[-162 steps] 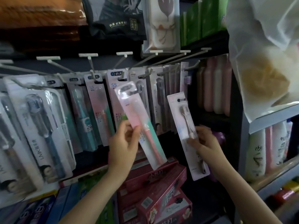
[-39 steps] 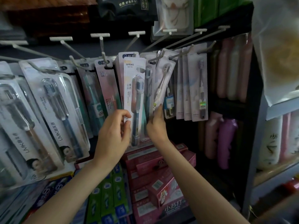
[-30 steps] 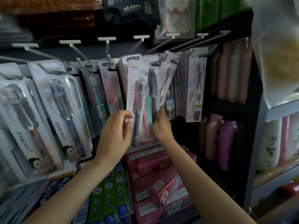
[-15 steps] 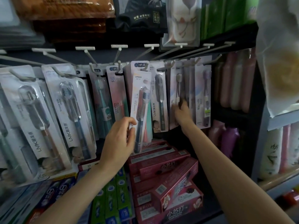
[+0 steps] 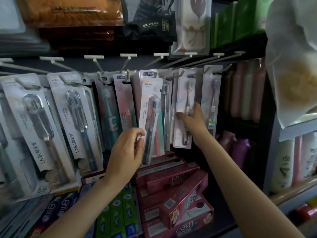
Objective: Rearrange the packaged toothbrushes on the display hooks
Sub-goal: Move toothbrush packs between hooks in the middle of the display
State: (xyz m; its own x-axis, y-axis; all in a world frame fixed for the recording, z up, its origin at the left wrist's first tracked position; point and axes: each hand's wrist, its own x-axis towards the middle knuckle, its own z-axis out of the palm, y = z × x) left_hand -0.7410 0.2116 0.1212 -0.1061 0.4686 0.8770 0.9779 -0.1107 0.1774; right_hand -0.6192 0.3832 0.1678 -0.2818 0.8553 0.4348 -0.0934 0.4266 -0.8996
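Observation:
Packaged toothbrushes hang in a row on white display hooks (image 5: 178,62). My left hand (image 5: 126,150) pinches the lower left edge of a white "SPRING" toothbrush pack (image 5: 150,107) with a dark brush, held in front of the hanging row. My right hand (image 5: 193,121) grips a pale pink toothbrush pack (image 5: 184,93) near its middle; the pack's top is at a hook. A pack with a lilac brush (image 5: 211,100) hangs just right of it. Larger LMK toothbrush packs (image 5: 68,121) hang at the left.
Red toothpaste boxes (image 5: 173,189) are stacked below the hooks, with green and blue boxes (image 5: 118,212) to their left. Pink and purple bottles (image 5: 243,103) stand at the right. A translucent bag (image 5: 291,57) hangs at upper right. Bagged goods fill the top shelf.
My right hand has taken hold of the pale pink pack and tilted it off the row. My left hand keeps the SPRING pack in about the same place.

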